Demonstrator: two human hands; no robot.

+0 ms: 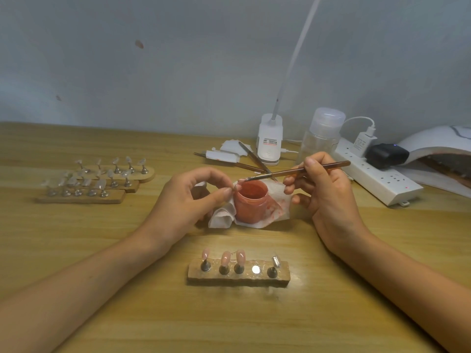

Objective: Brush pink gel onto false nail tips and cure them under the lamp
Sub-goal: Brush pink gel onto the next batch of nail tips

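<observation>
A: Where is the tip that is being worked on?

B: A false nail tip (237,186) is pinched between thumb and forefinger of the left hand (188,197). It is held just over the left rim of the open jar of pink gel (251,202). It is small and partly hidden by the fingertips, and whether a stand is attached cannot be told.

A: And the brush?

B: The brush (293,171) is gripped pen-fashion in the right hand (323,189), with the fingers curled round the handle. Its long axis runs almost level, from upper right to lower left across the jar's mouth. The bristles are met by the tip at the left end.

A: On what is the coming move turned?

B: On that line. The tip lies left of the right hand, at the brush's far end. Strokes would probably be drawn along the brush's own axis, with the tip steadied by the left hand.

A: Where would the tip be set afterwards?

B: A wooden holder (239,277) lies on the worktop (102,250), nearer the person and between the forearms. Three pink-coated tips (225,258) are stood at its left, and an uncoated tip (275,261) at its right end. A bare magnet disc (256,269) is seen between them and is judged to be the vacant place.

A: And curing?

B: The curing lamp (433,143) is set well apart at the right edge, beyond the right hand, which is the nearer one.
</observation>
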